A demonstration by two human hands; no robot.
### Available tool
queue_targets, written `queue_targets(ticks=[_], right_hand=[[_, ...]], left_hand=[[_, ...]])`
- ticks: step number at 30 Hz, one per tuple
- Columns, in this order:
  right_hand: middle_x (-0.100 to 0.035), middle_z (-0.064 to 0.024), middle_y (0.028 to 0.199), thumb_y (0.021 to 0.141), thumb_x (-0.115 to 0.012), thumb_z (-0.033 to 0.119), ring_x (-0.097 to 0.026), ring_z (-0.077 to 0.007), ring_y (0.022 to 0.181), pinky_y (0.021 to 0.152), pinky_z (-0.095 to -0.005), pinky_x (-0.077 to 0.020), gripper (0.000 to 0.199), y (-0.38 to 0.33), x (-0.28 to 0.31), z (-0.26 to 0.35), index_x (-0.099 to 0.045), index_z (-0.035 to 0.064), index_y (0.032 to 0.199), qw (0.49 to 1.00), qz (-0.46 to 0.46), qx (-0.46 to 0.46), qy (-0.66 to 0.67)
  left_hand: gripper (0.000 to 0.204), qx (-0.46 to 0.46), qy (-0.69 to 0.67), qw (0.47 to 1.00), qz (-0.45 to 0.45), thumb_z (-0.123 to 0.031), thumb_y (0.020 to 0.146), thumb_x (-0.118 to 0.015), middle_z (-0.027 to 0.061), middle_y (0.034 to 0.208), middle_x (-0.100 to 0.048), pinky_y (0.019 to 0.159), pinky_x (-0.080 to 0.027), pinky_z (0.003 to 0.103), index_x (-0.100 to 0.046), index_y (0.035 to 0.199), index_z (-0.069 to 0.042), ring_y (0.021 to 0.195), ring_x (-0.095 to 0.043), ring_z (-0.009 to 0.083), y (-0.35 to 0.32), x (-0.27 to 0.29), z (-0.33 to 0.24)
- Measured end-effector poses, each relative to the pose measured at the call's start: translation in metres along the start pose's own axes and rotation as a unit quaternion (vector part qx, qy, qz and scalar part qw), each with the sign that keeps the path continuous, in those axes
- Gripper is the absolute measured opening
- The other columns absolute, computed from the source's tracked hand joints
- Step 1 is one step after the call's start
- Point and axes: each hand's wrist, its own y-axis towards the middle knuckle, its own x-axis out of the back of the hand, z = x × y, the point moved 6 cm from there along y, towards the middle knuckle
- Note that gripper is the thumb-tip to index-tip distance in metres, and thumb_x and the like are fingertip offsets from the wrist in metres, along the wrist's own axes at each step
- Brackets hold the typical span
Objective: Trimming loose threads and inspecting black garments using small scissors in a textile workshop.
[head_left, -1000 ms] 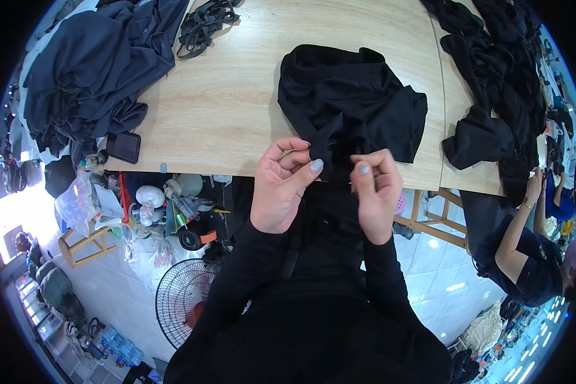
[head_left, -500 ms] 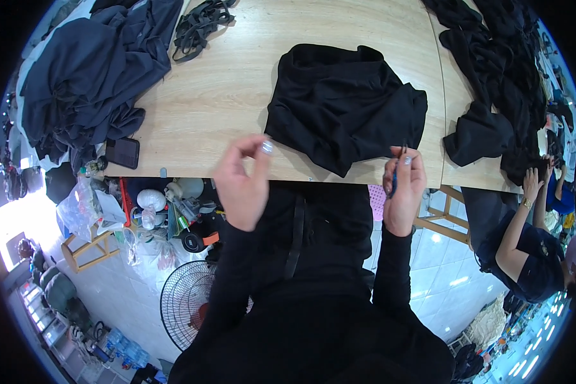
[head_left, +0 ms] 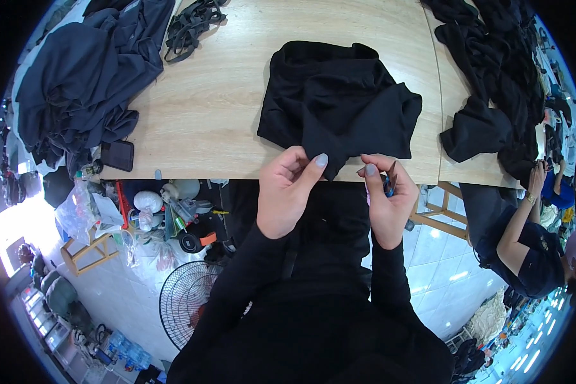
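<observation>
The left hand (head_left: 288, 192) pinches the near corner of a black cloth (head_left: 342, 105) between thumb and fingers, right of the frame's center; the fingertips behind the fold are hidden. The right hand (head_left: 390, 201), just to the right, has a small tool (head_left: 388, 187) tucked in its curled fingers. Only a blue part and a dark pointed tip show, so its full shape is hard to make out. The thumb and forefinger of that hand come close to the cloth's lower edge; whether they also grip a bit of it, I cannot tell.

The cloth lies bunched in the upper middle of the frame on a pale wooden table (head_left: 211, 102), its folds concealing how it is cut, its corner dipping over the table's near edge. At the upper left are black straps (head_left: 191, 31), a navy cloth heap (head_left: 86, 70) cut off by the top of the frame, and a dark phone (head_left: 118, 155). Black garments (head_left: 493, 83) run out of the upper right. Below them a co-worker (head_left: 525, 256) is partly lost in the dark rim. A fan (head_left: 184, 301), lower left, is half covered by the person's sleeve.
</observation>
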Motion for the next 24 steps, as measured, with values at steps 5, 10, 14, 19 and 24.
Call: queue_targets(ticks=[5,10,14,19,24], right_hand=[[-0.076,-0.01,0.097,0.089,-0.083,-0.006,-0.073,-0.0167,0.083,0.07,-0.0282,-0.0518,0.028,-0.008,-0.016,0.037,-0.08,0.0022,0.116,0.992,0.043,0.112,-0.036],[-0.072,-0.0088,0.097,0.089,-0.083,-0.006,-0.068,-0.0141,0.079,0.068,-0.0249,-0.0485,0.026,-0.008,-0.036,0.039,-0.078,0.0029,0.112,0.977,0.046,0.191,-0.083],[-0.066,-0.002,0.1,0.102,-0.07,-0.003,-0.058,-0.0066,0.081,0.073,-0.0212,-0.0437,0.007,-0.001,-0.018,0.019,-0.065,0.0026,0.104,0.995,0.043,0.04,0.075],[-0.067,-0.0048,0.103,0.106,-0.065,0.003,-0.061,-0.01,0.091,0.082,-0.0247,-0.0474,0.006,-0.001,0.006,-0.001,-0.064,0.0031,0.112,0.991,0.013,-0.015,0.132],[-0.068,-0.0124,0.102,0.109,-0.06,0.013,-0.065,-0.0161,0.093,0.083,-0.0299,-0.0508,0.021,-0.013,-0.003,0.015,-0.058,-0.0011,0.124,0.997,0.067,0.045,-0.015]], left_hand=[[0.018,-0.009,-0.082,0.996,-0.025,-0.006,0.104,-0.076,0.009,0.11,-0.079,0.086,-0.056,0.024,-0.069,0.119,0.004,0.095,-0.072,0.0093,-0.011,0.004,-0.014],[0.026,-0.055,-0.024,0.998,-0.02,0.0,0.103,-0.074,0.0097,0.107,-0.078,0.087,-0.059,0.027,-0.062,0.126,0.003,0.094,-0.073,0.0112,-0.018,0.004,-0.018],[0.03,-0.034,-0.104,0.994,-0.03,0.001,0.103,-0.073,0.0103,0.106,-0.077,0.084,-0.063,0.03,-0.058,0.13,0.001,0.092,-0.074,0.0126,-0.021,0.006,-0.016],[0.03,-0.007,-0.131,0.991,-0.005,0.0,0.105,-0.069,0.01,0.107,-0.077,0.086,-0.067,0.034,-0.061,0.134,-0.001,0.093,-0.075,0.0137,-0.02,0.012,-0.016],[0.027,-0.015,-0.095,0.995,0.0,-0.001,0.105,-0.07,0.01,0.107,-0.076,0.088,-0.067,0.034,-0.068,0.132,0.002,0.095,-0.075,0.0133,-0.019,0.014,-0.015]])
